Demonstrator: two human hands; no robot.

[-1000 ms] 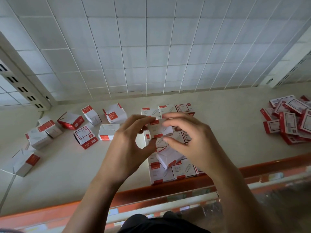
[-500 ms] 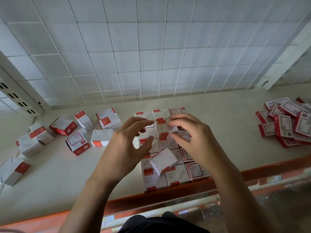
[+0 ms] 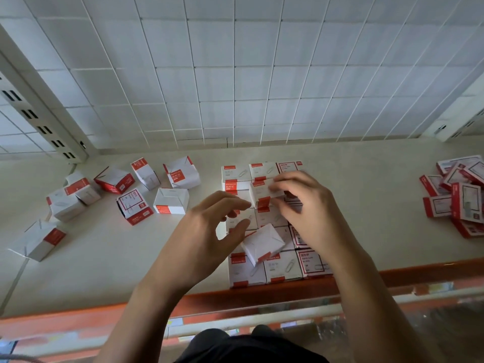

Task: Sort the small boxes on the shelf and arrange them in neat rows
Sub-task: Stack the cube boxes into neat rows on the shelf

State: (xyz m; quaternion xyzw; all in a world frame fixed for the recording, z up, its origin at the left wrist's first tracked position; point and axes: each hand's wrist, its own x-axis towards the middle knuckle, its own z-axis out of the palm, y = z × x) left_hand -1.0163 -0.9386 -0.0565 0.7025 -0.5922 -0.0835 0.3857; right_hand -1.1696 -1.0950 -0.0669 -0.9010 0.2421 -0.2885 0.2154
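Orange trim runs along the front lip (image 3: pixel 262 293) of the pale shelf (image 3: pixel 104 258), lowest in frame. Just above it, at centre, sits my block of small boxes (image 3: pixel 280 268), white and red, packed edge to edge in rows. One tilted box (image 3: pixel 263 243) lies on top of the block, out of line. My left hand (image 3: pixel 201 237) hovers at the block's left side, fingers loosely spread, holding nothing. My right hand (image 3: pixel 311 213) pinches a held box (image 3: pixel 262 191) between thumb and fingertips over the block's far rows.

To seat it well, I judge I should match its red band to its neighbours, lower it square and press it flush.

Further up on the left, loose boxes (image 3: pixel 131 189) lie scattered. At the right edge is a heap of flatter packs (image 3: pixel 461 195). A white wire grid (image 3: pixel 235 74) backs the shelf.
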